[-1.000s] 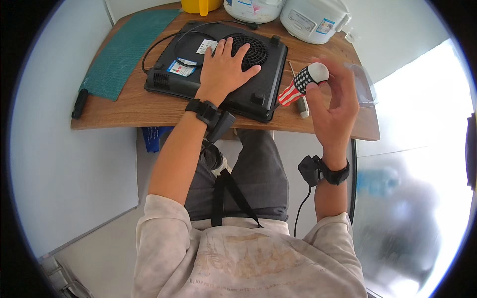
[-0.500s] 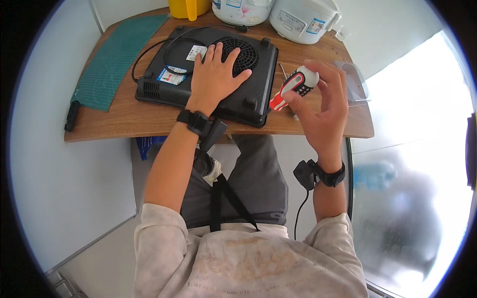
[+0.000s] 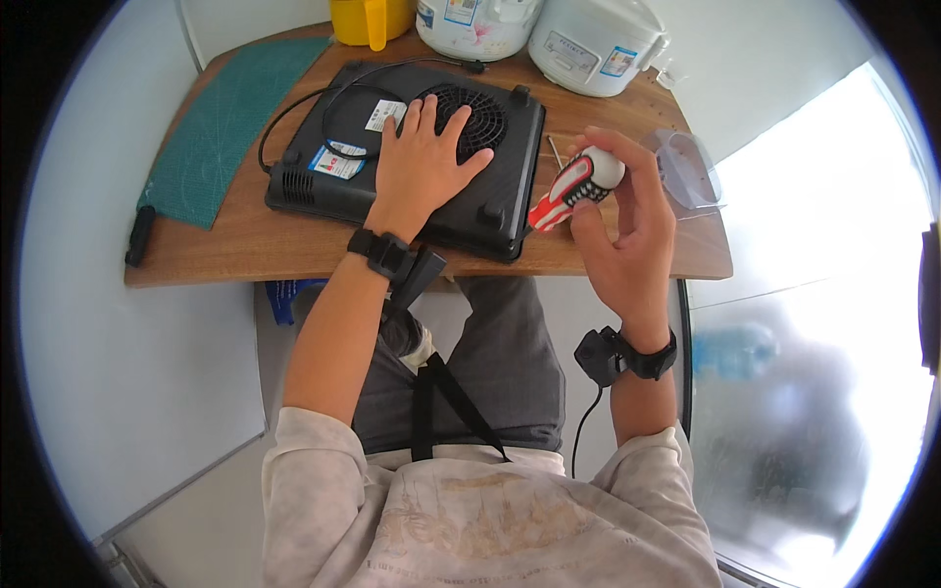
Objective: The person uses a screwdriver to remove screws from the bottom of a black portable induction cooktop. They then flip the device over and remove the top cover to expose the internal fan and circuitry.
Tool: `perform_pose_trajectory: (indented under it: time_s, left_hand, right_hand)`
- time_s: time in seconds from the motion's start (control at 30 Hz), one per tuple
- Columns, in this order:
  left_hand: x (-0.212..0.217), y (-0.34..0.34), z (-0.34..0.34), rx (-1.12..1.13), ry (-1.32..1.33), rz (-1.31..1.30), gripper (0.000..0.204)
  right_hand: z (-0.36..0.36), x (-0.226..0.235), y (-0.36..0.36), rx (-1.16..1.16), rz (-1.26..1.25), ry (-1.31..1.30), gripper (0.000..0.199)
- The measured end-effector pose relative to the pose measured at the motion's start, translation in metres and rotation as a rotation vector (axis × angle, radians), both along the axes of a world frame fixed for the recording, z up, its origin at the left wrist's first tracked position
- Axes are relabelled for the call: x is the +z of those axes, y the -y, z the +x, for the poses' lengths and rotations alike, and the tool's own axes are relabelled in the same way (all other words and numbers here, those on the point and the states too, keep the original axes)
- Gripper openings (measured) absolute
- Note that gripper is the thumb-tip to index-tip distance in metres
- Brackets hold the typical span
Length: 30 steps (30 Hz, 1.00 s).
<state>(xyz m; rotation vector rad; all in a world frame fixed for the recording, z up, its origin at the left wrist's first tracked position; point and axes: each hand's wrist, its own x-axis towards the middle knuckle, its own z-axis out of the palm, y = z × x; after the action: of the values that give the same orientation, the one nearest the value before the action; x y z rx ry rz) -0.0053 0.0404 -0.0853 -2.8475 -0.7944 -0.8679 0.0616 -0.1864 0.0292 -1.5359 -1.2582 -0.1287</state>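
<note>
A black induction cooker [image 3: 343,113] lies upside down on the wooden table, its round fan grille [image 3: 480,122] facing up. My left hand [image 3: 421,171] rests flat on its underside, fingers spread beside the grille. In my right hand [image 3: 627,225] is a screwdriver [image 3: 578,186] with a red, white and black handle, gripped between thumb and fingers. The screwdriver slants down to the left, its tip by the cooker's near right corner. Whether the tip sits in a screw is too small to tell. The cooker's black power cord [image 3: 323,127] loops over its left part.
A green cutting mat [image 3: 221,127] with a black utility knife [image 3: 140,235] lies at the left. Two white rice cookers [image 3: 578,54] and a yellow container [image 3: 358,20] stand along the back. A clear plastic piece [image 3: 686,167] and a thin metal rod [image 3: 555,149] lie at the right.
My right hand has shifted slightly left and down, and its fingers have turned on the screwdriver handle. My left hand stays in place on the cooker. The whole view has tilted a little.
</note>
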Motion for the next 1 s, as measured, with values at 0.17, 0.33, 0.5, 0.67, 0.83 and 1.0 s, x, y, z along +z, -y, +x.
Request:
perform_pose_trajectory:
  time_s: [0.17, 0.33, 0.5, 0.67, 0.83, 1.0]
  left_hand:
    - [0.005, 0.002, -0.002, 0.002, -0.019, -0.020, 0.071]
    - [0.005, 0.001, -0.001, 0.003, -0.027, -0.018, 0.071]
    - [0.006, 0.002, -0.002, 0.001, -0.021, -0.028, 0.072]
    - [0.007, 0.003, -0.002, 0.005, -0.028, -0.045, 0.071]
    - [0.009, 0.003, -0.003, 0.004, -0.047, -0.053, 0.071]
    - [0.012, 0.005, -0.001, 0.001, -0.045, -0.062, 0.071]
  right_hand:
    - [-0.003, 0.006, 0.000, -0.032, -0.047, 0.107, 0.052]
    - [0.002, 0.008, 0.005, -0.025, -0.046, -0.038, 0.052]
    - [0.001, 0.008, 0.007, -0.057, -0.070, 0.135, 0.052]
    - [-0.002, 0.008, 0.006, -0.050, -0.103, 0.036, 0.056]
    - [-0.003, 0.009, 0.002, -0.061, -0.086, 0.135, 0.059]
    - [-0.002, 0.009, 0.005, -0.072, -0.133, 0.074, 0.060]
